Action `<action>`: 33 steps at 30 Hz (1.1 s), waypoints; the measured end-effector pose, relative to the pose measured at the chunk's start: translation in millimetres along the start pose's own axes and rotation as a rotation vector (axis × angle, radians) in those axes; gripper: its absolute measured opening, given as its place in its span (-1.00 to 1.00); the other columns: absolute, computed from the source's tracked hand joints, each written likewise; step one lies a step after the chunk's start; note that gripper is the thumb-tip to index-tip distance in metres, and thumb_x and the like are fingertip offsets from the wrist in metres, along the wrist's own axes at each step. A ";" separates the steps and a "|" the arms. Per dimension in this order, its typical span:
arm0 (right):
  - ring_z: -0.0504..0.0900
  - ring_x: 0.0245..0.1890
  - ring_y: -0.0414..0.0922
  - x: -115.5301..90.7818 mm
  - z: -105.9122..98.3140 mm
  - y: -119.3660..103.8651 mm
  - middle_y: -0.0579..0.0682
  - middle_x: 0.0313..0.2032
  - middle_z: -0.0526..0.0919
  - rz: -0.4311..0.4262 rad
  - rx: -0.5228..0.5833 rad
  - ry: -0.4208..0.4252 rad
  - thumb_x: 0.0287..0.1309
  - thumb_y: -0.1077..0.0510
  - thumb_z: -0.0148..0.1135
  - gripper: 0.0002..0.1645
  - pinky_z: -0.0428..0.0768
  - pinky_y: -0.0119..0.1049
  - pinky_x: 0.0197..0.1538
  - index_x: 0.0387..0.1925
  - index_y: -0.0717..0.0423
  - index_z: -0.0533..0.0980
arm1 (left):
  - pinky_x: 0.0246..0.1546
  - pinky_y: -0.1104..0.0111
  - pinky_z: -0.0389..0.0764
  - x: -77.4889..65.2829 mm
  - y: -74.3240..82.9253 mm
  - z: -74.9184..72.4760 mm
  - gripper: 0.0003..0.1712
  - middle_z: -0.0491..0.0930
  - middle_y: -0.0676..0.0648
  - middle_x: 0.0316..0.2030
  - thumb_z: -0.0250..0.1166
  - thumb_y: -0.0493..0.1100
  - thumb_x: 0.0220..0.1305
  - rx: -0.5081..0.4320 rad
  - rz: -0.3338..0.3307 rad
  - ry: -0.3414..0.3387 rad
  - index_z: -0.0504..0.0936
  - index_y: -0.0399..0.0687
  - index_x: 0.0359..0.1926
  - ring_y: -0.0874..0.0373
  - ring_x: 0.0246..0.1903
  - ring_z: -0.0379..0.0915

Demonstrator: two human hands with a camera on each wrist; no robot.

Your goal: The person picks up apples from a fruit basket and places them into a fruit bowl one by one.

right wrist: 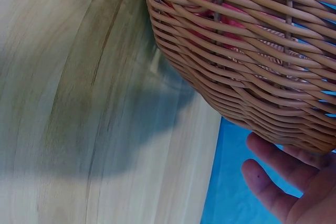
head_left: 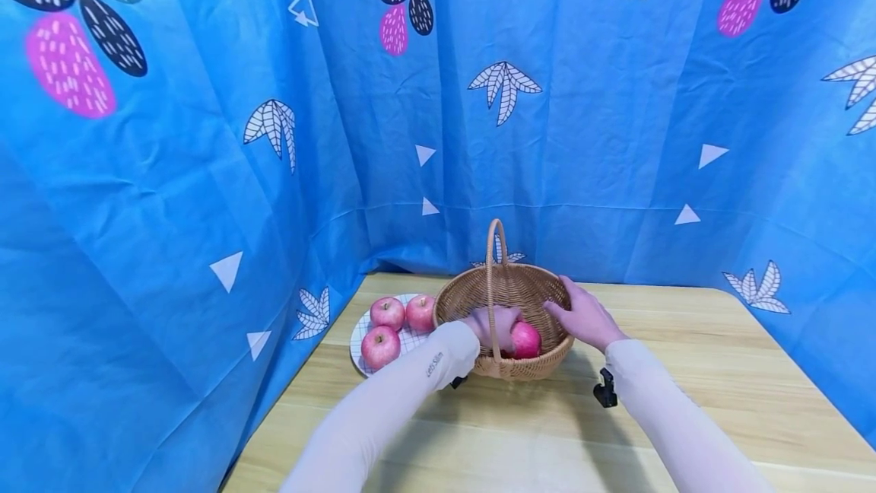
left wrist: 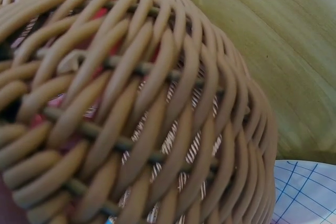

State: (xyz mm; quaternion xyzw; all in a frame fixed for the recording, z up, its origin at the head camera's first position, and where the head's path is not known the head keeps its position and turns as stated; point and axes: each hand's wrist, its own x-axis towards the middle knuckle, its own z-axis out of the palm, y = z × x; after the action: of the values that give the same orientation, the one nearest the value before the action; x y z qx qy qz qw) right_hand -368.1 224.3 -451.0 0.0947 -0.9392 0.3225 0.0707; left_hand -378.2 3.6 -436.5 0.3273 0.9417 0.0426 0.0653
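A wicker basket (head_left: pixel 472 291) with a tall arched handle stands on the wooden table. My left hand (head_left: pixel 498 326) reaches past the handle into the basket and grips a red apple (head_left: pixel 526 340). Most of its fingers are hidden behind the apple; in the left wrist view the basket's weave (left wrist: pixel 157 77) covers the hand. With the thumb inside and the fingers outside, my right hand (head_left: pixel 587 316) holds the basket's right rim. Its fingers (right wrist: pixel 273 156) show against the basket's outer wall (right wrist: pixel 252 66) in the right wrist view.
Left of the basket lies a white plate (head_left: pixel 411 338) with a blue grid. Several apples rest on it, among them a front apple (head_left: pixel 380 347) and one partly behind the basket's edge (head_left: pixel 420 313). A blue patterned curtain (head_left: pixel 568 135) hangs behind and beside the table (head_left: pixel 718 371).
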 end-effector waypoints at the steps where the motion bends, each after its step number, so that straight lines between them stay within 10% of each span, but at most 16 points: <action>1: 0.30 0.39 0.35 0.0 -0.2 0.4 0.36 0.45 0.24 0.000 0.002 0.000 0.36 -0.36 0.06 0.07 0.27 0.30 0.36 0.59 0.14 -0.07 | -0.13 0.38 0.58 -0.4 0.3 -0.1 -0.29 0.66 0.00 -0.08 0.52 0.04 0.06 -0.005 -0.004 0.001 0.46 0.05 0.22 0.16 -0.15 0.61; 19: 0.31 0.38 0.38 -1.4 -0.9 1.8 0.40 0.44 0.21 -0.018 0.027 0.002 0.38 -0.30 0.08 0.05 0.27 0.31 0.36 0.58 0.19 -0.08 | -0.32 0.43 0.53 -10.6 7.7 -1.1 -0.33 0.60 0.02 -0.21 0.52 -0.10 0.04 -0.176 -0.054 -0.019 0.36 0.03 0.13 0.19 -0.32 0.52; 33: 0.31 0.37 0.39 -5.2 -2.3 -0.5 0.41 0.44 0.22 -0.019 0.019 0.009 0.40 -0.28 0.07 0.03 0.28 0.31 0.35 0.57 0.21 -0.08 | -0.21 0.44 0.56 -5.1 10.4 1.8 -0.26 0.66 0.04 -0.13 0.50 0.10 0.05 -0.052 -0.010 0.007 0.46 0.02 0.22 0.22 -0.21 0.58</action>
State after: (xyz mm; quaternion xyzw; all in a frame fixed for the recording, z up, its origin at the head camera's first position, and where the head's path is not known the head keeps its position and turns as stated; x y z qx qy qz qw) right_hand -362.8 226.0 -450.0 0.1026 -0.9347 0.3314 0.0771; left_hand -367.7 8.7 -436.5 0.3205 0.9422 0.0681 0.0708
